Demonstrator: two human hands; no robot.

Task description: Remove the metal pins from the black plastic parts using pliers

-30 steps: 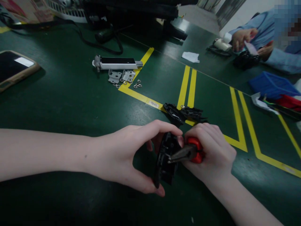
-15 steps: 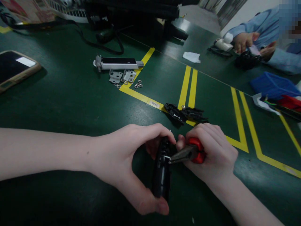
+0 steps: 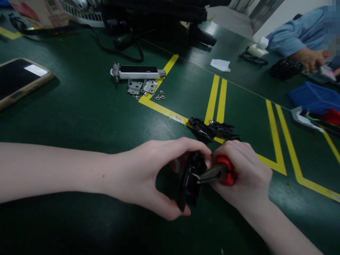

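Between the thumb and fingers of my left hand [image 3: 156, 173] is a black plastic part [image 3: 191, 180], tilted, with a small shiny bit of metal near its middle. My right hand [image 3: 244, 173] grips needle-nose pliers [image 3: 212, 174] by their red handles. Their jaw tips are at the black part's right side, by the metal bit; whether they clamp it I cannot tell. Just beyond my hands, two similar black plastic parts [image 3: 201, 129] lie on the green table [image 3: 87, 120].
Farther back lie a white and black device [image 3: 139, 72], metal brackets [image 3: 150, 86] and several small rings [image 3: 160, 95]. A phone [image 3: 21, 79] rests at left. At right are a blue bin [image 3: 310, 97] and a co-worker's hand [image 3: 310, 60]. Yellow tape [image 3: 280, 141] marks the table.
The black part has turned in my left hand, showing more of its inner side. The pliers' tips stay beside it. The co-worker's hands have moved right, and the view has shifted slightly.
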